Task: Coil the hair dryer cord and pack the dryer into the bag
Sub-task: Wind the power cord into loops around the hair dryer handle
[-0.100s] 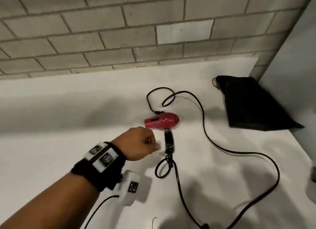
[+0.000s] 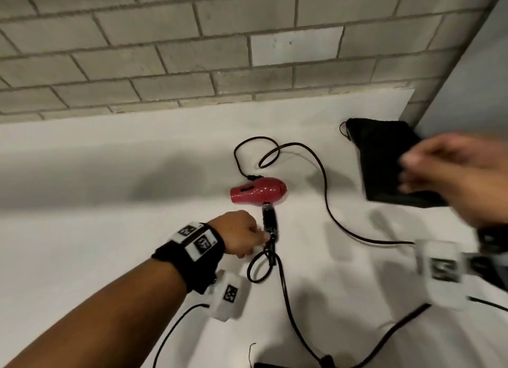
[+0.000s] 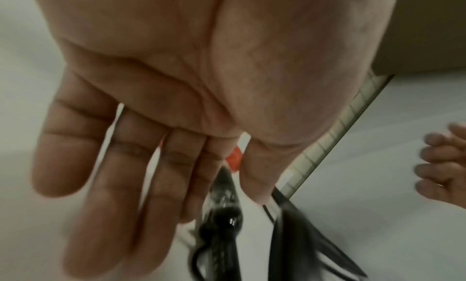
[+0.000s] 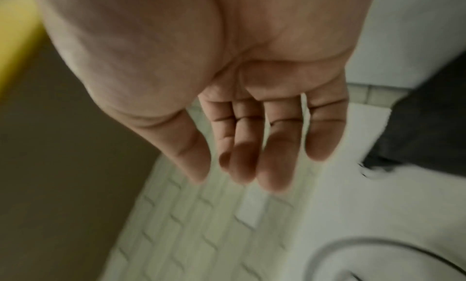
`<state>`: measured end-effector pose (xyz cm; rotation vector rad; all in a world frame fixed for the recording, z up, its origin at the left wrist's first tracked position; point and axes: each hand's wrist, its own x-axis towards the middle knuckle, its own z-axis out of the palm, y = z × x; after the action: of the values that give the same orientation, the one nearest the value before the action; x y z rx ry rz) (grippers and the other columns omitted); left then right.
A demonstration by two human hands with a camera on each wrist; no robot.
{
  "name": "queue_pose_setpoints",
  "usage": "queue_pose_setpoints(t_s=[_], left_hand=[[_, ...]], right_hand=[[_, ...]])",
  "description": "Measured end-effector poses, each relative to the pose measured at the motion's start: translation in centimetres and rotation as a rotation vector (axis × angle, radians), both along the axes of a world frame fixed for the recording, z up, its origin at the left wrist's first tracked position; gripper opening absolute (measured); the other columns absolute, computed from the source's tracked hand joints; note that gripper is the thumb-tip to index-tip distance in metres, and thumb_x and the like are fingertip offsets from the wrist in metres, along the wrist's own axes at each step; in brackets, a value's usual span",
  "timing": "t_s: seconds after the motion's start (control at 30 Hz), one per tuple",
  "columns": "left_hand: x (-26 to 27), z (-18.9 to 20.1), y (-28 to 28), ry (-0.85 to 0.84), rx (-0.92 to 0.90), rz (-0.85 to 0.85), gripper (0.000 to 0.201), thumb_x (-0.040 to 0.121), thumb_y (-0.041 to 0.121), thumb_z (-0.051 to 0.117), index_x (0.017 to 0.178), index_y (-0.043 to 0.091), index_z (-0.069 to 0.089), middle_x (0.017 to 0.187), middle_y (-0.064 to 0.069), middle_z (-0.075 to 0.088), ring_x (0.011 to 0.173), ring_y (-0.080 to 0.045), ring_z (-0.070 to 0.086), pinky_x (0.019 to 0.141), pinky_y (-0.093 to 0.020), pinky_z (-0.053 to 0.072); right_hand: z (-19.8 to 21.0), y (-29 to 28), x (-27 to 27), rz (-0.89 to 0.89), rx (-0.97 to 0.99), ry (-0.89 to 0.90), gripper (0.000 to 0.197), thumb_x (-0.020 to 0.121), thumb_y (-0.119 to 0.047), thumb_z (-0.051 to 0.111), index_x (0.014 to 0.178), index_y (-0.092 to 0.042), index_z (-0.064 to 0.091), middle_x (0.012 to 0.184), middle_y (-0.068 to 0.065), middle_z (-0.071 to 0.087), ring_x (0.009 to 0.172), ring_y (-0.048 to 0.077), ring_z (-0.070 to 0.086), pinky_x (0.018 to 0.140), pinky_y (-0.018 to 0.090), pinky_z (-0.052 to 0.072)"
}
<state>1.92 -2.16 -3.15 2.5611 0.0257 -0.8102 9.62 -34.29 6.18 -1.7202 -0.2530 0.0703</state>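
Left hand (image 2: 238, 233) fingers (image 3: 141, 177), loosely extended, reach the hair dryer (image 2: 258, 193) handle.

loose cord (image 2: 324, 192) loops across the table (image 2: 110, 192) between dryer (image 2: 258, 190) and bag (image 2: 384, 161).

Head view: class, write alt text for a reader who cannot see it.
A left hand reaches the black handle of a red hair dryer lying on a white table, its black cord uncoiled. A blurred right hand hovers over a black bag by a brick wall.
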Motion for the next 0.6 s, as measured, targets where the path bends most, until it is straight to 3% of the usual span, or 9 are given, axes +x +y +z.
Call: queue_pose_setpoints(t_s=[0.07,0.13,0.23,0.3,0.4,0.47,0.53,0.6], left_hand=[[0.6,-1.2,-1.2,0.14,-0.032,0.012,0.052,0.084,0.06,0.046,0.068,0.015,0.066,0.069,-0.003,0.075,0.06,-0.014,0.069,0.075,-0.031,0.054],[0.5,-1.5,-1.8,0.259,-0.111,0.039,0.056,0.079,0.069,0.046,0.071,0.018,0.066,0.072,-0.004,0.076,0.062,-0.016,0.069,0.067,-0.031,0.049],[0.0,-1.1,-2.0,0.272,-0.186,-0.048,0.056,0.073,0.071,0.055,0.072,0.017,0.069,0.071,-0.003,0.075,0.064,-0.014,0.065,0.067,-0.033,0.05],[-0.4,-0.6,-1.7,0.172,-0.25,-0.129,0.031,0.074,0.05,0.069,0.067,0.019,0.069,0.071,-0.003,0.074,0.06,-0.01,0.062,0.073,-0.036,0.054],[-0.4,0.7,-1.2,0.011,-0.335,-0.134,0.016,0.075,0.027,0.071,0.065,0.016,0.065,0.07,-0.008,0.071,0.056,-0.012,0.059,0.071,-0.042,0.055],[0.2,1.9,-0.9,-0.107,-0.374,-0.144,0.012,0.076,0.019,0.07,0.068,0.013,0.066,0.07,-0.009,0.07,0.06,-0.023,0.063,0.066,-0.046,0.055],[0.8,3.4,-0.6,-0.169,-0.528,-0.123,0.01,0.079,0.013,0.071,0.071,0.008,0.066,0.068,-0.01,0.071,0.062,-0.027,0.066,0.062,-0.043,0.056],[1.6,4.7,-0.2,-0.192,-0.758,-0.024,0.012,0.079,0.004,0.071,0.078,-0.005,0.064,0.066,-0.008,0.07,0.059,-0.021,0.067,0.06,-0.034,0.055]], right_hand=[[-2.0,4.7,-0.8,0.153,-0.272,0.052,0.011,0.079,-0.009,0.076,0.071,-0.012,0.069,0.059,0.006,0.067,0.055,0.022,0.066,0.062,0.039,0.059],[-4.6,7.9,-1.0,0.299,-0.486,0.119,0.012,0.079,-0.018,0.077,0.074,-0.011,0.068,0.062,0.006,0.069,0.056,0.022,0.069,0.068,0.043,0.059],[-6.8,10.8,-1.3,0.498,-0.762,0.128,0.015,0.075,-0.034,0.077,0.079,-0.021,0.07,0.071,-0.005,0.071,0.066,0.012,0.07,0.072,0.034,0.059],[-7.2,12.5,-2.5,0.639,-0.88,0.062,0.019,0.073,-0.036,0.077,0.088,-0.026,0.07,0.082,-0.01,0.069,0.078,0.01,0.066,0.075,0.028,0.056],[-7.1,14.0,-2.9,0.752,-0.904,0.023,0.026,0.07,-0.029,0.077,0.094,-0.025,0.067,0.089,-0.007,0.069,0.084,0.014,0.066,0.077,0.033,0.055],[-6.2,14.4,-2.3,0.761,-0.749,0.129,0.025,0.069,-0.016,0.076,0.09,-0.02,0.065,0.079,-0.001,0.072,0.073,0.016,0.068,0.069,0.037,0.056],[-4.8,14.4,-1.4,0.732,-0.588,0.232,0.022,0.071,-0.002,0.072,0.088,-0.015,0.065,0.059,-0.002,0.069,0.053,0.012,0.064,0.06,0.032,0.05],[-2.3,13.9,-0.4,0.668,-0.521,0.183,0.012,0.078,-0.004,0.073,0.089,-0.008,0.069,0.053,-0.002,0.064,0.046,0.008,0.058,0.056,0.031,0.051]])
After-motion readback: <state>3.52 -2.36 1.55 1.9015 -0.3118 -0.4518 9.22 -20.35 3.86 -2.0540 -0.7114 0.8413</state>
